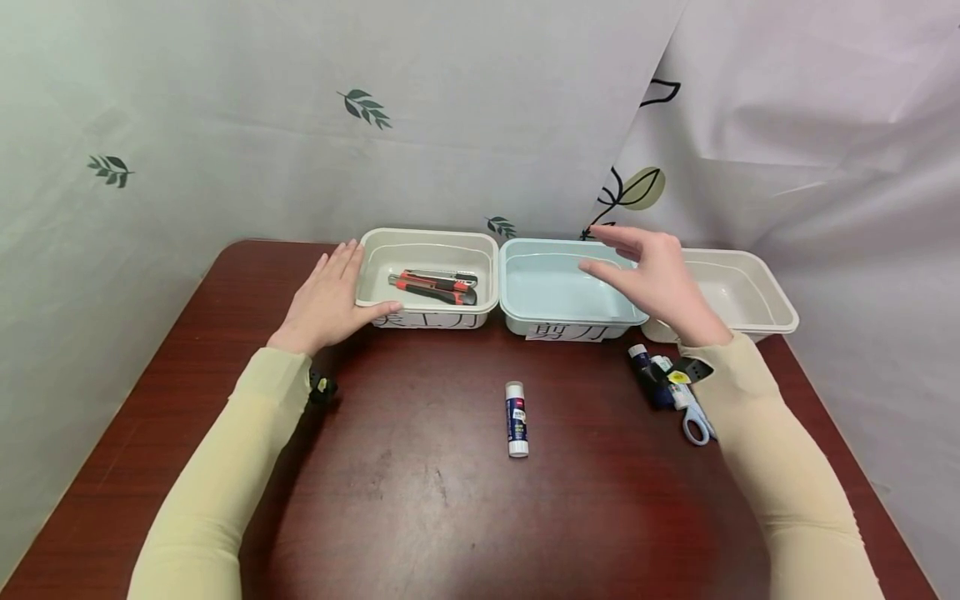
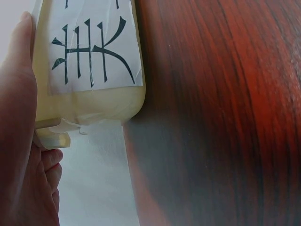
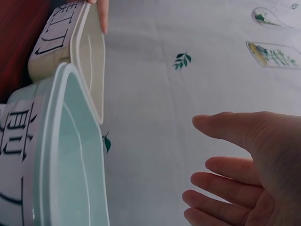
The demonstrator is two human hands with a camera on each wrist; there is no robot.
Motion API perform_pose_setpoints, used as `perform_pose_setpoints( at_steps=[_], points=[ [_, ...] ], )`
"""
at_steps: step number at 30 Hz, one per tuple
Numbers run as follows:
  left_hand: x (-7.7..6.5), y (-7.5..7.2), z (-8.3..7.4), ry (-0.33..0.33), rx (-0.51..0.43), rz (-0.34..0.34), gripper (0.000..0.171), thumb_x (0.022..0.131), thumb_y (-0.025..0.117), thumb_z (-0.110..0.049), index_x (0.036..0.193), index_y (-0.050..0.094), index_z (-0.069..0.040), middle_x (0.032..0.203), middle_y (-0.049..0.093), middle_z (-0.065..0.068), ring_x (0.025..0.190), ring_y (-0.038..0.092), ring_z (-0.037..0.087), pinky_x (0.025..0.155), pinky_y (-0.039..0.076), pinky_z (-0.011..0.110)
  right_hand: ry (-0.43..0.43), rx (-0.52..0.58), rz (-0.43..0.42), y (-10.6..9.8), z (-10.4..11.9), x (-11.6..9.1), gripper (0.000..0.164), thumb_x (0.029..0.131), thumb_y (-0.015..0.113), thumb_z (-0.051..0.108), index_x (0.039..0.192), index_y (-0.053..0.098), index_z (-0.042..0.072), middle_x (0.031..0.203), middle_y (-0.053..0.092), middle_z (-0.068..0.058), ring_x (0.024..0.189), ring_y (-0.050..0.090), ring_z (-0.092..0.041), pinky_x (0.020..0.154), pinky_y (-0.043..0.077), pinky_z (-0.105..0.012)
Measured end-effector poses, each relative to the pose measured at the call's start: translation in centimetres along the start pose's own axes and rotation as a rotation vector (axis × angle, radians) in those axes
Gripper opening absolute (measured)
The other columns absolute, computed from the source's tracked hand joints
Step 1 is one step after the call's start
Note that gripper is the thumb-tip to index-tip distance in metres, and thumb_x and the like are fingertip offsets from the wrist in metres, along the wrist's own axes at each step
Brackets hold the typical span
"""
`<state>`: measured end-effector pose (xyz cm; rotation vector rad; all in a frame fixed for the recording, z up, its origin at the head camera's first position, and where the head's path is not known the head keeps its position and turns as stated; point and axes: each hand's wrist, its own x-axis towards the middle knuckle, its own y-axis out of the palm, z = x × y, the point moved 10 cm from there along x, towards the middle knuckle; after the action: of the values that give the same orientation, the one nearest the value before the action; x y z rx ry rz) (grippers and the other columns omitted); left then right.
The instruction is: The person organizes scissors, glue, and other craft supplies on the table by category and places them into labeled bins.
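My left hand (image 1: 324, 302) rests against the left corner of a beige bin (image 1: 375, 292), its thumb along the front rim and its fingers spread along the side. Red-and-black utility knives (image 1: 435, 287) lie in that bin. Fingers apart and holding nothing, my right hand (image 1: 651, 271) hovers over the right end of a light blue bin (image 1: 551, 279). In the right wrist view its thumb and fingers stand separated beside the blue bin (image 3: 77, 155). A glue stick (image 1: 517, 419) with a navy label lies on the table in front of the blue bin.
Another beige bin (image 1: 738, 287) stands at the right, partly behind my right hand. Beneath the right wrist lie blue-handled scissors (image 1: 696, 425) and a glue stick (image 1: 639, 358) among other items, partly hidden. Paper labels (image 1: 567, 332) mark the bin fronts. A patterned cloth (image 1: 480, 117) hangs behind.
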<state>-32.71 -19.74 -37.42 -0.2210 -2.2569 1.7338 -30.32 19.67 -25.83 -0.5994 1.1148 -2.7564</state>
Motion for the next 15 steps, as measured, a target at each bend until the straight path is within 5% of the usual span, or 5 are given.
perform_pose_setpoints(
  at_steps=[15],
  points=[
    [0.0, -0.1, 0.0, -0.001, 0.008, -0.002, 0.118, 0.088, 0.055, -0.078, 0.159, 0.017, 0.008, 0.166, 0.014, 0.025, 0.154, 0.01, 0.036, 0.124, 0.005, 0.048, 0.048, -0.073, -0.027, -2.3, -2.6, -3.4, 0.053, 0.087, 0.084, 0.026, 0.134, 0.068, 0.006, 0.132, 0.067, -0.011, 0.122, 0.063, -0.032, 0.103, 0.049, -0.042]
  ],
)
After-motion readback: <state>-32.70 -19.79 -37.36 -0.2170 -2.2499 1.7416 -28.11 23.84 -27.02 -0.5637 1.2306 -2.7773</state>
